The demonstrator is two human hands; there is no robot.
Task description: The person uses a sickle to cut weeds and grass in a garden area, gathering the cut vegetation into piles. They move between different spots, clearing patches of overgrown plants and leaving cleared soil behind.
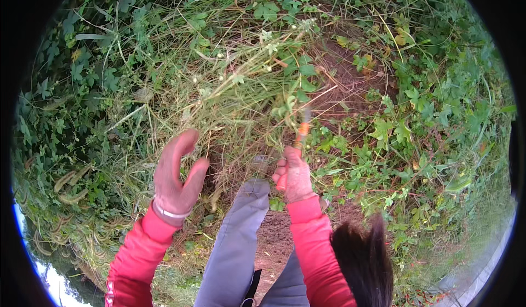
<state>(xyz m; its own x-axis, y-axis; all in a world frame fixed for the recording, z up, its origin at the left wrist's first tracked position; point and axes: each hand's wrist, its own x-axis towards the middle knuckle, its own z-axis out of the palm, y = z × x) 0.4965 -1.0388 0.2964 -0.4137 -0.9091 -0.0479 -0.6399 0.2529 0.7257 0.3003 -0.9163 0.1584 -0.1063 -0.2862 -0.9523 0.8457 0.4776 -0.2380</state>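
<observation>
My left hand (179, 175), with a light band at its wrist, is raised over the grass, its thumb and fingers apart and nothing between them. In my right hand (295, 173) is the orange handle of a hand tool (303, 130). The tool points away from me, and its greyish metal end is blurred among stems, so its exact kind cannot be told. Ahead of both hands lies a tangled heap of long grass and weeds (230, 89) with small pale seed heads. A leafy green stem (289, 105) stands close to the tool's tip.
Bare reddish soil (349, 76) shows beyond the tool, with dry stalks across it. Dense leafy vines (427, 101) grow at the right and more (53, 101) at the left. My grey-trousered leg (236, 233) reaches forward between my arms. Dark hair (363, 257) hangs beside my right sleeve.
</observation>
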